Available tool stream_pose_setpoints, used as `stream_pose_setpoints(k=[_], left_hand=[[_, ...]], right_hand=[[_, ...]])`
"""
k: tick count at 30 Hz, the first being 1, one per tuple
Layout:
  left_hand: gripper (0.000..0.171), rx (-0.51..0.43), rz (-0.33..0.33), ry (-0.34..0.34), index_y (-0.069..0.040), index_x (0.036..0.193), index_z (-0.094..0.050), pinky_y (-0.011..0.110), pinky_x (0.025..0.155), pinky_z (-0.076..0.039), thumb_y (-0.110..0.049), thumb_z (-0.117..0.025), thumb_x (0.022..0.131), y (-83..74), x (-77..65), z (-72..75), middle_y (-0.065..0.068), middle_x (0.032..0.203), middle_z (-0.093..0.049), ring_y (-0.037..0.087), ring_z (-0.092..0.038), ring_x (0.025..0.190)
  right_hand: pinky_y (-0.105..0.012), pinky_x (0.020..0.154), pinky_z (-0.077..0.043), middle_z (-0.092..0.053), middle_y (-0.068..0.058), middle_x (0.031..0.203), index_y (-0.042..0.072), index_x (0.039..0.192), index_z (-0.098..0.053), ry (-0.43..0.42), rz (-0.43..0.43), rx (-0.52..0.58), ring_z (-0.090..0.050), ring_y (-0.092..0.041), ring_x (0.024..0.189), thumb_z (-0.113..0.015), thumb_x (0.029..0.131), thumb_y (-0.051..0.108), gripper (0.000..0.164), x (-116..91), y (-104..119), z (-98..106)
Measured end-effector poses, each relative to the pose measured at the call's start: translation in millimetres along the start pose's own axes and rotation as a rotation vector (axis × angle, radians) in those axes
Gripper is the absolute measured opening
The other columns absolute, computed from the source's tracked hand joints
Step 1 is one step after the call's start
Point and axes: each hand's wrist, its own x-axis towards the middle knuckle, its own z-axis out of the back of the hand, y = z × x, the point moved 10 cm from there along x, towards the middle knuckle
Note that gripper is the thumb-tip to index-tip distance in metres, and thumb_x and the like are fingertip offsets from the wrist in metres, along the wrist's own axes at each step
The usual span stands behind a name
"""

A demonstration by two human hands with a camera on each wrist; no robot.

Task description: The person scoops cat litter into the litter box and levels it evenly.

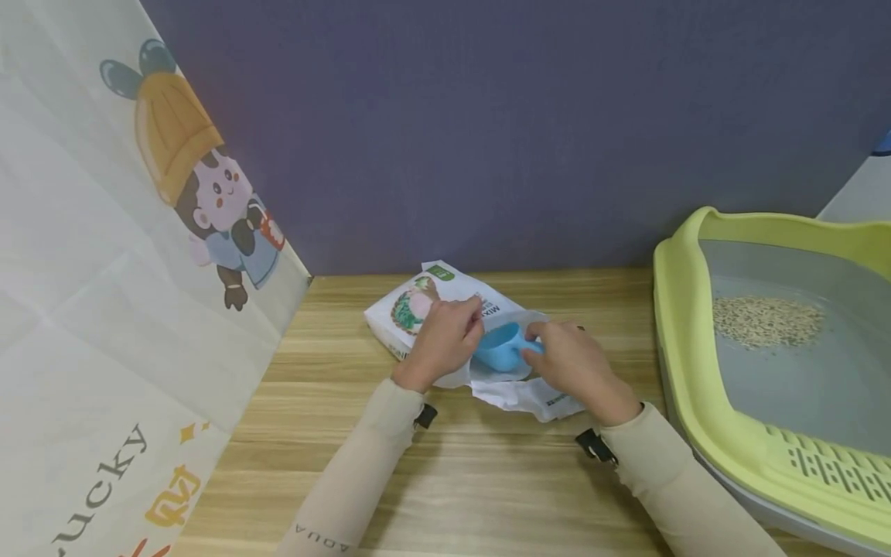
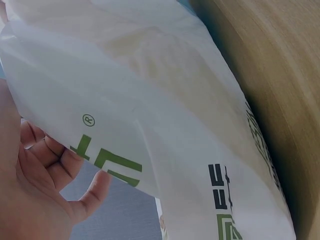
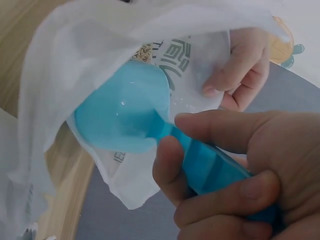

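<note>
Nearest us on the table (image 1: 473, 483), our right hand (image 1: 574, 363) wraps its fingers round the handle of the blue scoop (image 1: 498, 352), whose bowl sits in the opened mouth of the white litter bag (image 1: 465, 288) and looks empty. To scoop well, we should probably dip its lip into the pellets (image 3: 143, 52) showing past the bowl, then level it before drawing it out. Just left, our left hand (image 1: 445, 339) pinches the bag's edge; keeping that grip firm should hold the loose film off the scoop. The bag's printed body lies farther, by the table's back edge. On the table's right side stands the green-rimmed litter box (image 1: 703, 379), a heap of granules (image 1: 769, 321) inside.
</note>
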Motion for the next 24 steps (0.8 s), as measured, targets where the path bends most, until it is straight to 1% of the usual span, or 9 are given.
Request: stream_pose_setpoints(k=[8,12,16,21,24], left_hand=[[0.015,0.003,0.011,0.009,-0.014,0.078,-0.053,0.028,0.061,-0.037,-0.008,-0.058,0.091,1.5,0.4,-1.7,-0.004,0.059,-0.046,0.012,-0.044,0.055],[0.016,0.004,0.011,0.008,-0.014,0.078,-0.053,0.028,0.062,-0.038,-0.009,-0.057,0.091,1.6,0.3,-1.5,-0.005,0.059,-0.046,0.011,-0.043,0.055],[0.016,0.002,0.011,0.008,-0.015,0.077,-0.052,0.028,0.061,-0.037,-0.008,-0.057,0.091,1.2,0.1,-1.1,-0.005,0.059,-0.045,0.011,-0.042,0.054],[0.017,-0.002,0.013,0.008,-0.015,0.077,-0.052,0.027,0.059,-0.036,-0.008,-0.056,0.092,0.9,0.3,-0.8,-0.005,0.058,-0.044,0.010,-0.042,0.054],[0.017,0.002,0.017,0.007,-0.015,0.077,-0.052,0.028,0.061,-0.038,-0.008,-0.057,0.091,1.5,0.2,-1.2,-0.006,0.058,-0.045,0.010,-0.042,0.054]], right_hand=[[-0.031,0.060,-0.042,-0.072,-0.012,0.101,0.004,0.124,-0.068,-0.024,0.001,-0.008,-0.055,-0.019,0.070,-0.070,0.096,0.024,0.034,0.5,-0.8,-2.0],[-0.031,0.058,-0.042,-0.069,-0.010,0.092,0.005,0.124,-0.066,-0.013,-0.003,-0.004,-0.055,-0.020,0.069,-0.068,0.097,0.025,0.034,1.1,-1.3,-4.4],[-0.031,0.056,-0.040,-0.063,-0.007,0.082,0.007,0.123,-0.064,0.007,-0.001,-0.015,-0.054,-0.020,0.066,-0.066,0.098,0.025,0.030,2.6,-2.4,-8.1],[-0.031,0.054,-0.037,-0.053,-0.003,0.071,0.011,0.112,-0.060,0.022,0.014,-0.028,-0.050,-0.018,0.060,-0.065,0.099,0.024,0.019,2.9,-4.1,-12.1],[-0.031,0.053,-0.037,-0.048,-0.002,0.067,0.013,0.108,-0.057,0.030,0.019,-0.038,-0.049,-0.018,0.058,-0.065,0.099,0.024,0.016,2.4,-4.7,-13.7]])
